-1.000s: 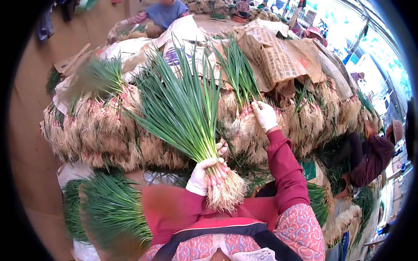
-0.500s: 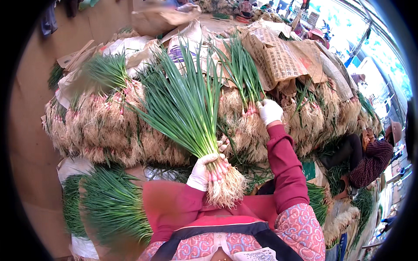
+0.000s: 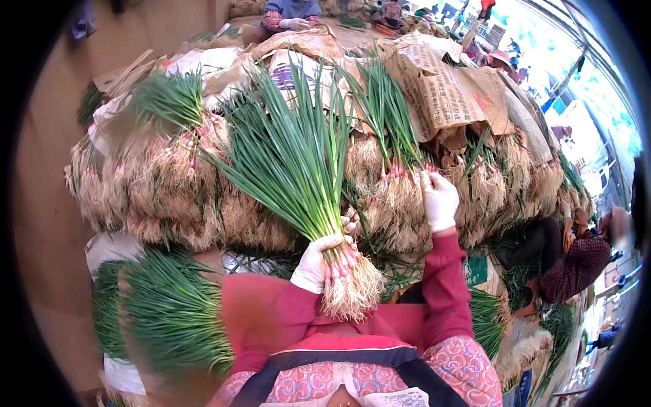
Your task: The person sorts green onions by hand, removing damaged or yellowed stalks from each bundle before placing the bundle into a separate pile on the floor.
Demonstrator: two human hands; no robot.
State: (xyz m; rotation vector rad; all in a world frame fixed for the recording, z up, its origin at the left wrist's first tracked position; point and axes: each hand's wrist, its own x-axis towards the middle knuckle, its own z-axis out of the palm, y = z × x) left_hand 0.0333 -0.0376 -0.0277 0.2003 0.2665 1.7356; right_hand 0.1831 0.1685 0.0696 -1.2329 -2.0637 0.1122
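Note:
My left hand, in a white glove, is wrapped round a thick bunch of green onions just above its pink bulbs. The long leaves fan away from me and the pale roots hang toward my chest. Beyond to the right, my right hand, also gloved, has its thumb and fingertips pressed together near the roots of a smaller bunch of onions lying on the pile. What its fingertips hold, if anything, is too small to make out.
A long pile of root-out onions stretches before me, partly covered by brown paper sheets. More onions lie at my left. One person sits at the right; another person is behind the pile.
My right hand has drawn back from the smaller bunch, toward me and slightly right. My left hand keeps its hold. Behind the pile, a raised brown sheet has come down, uncovering a person.

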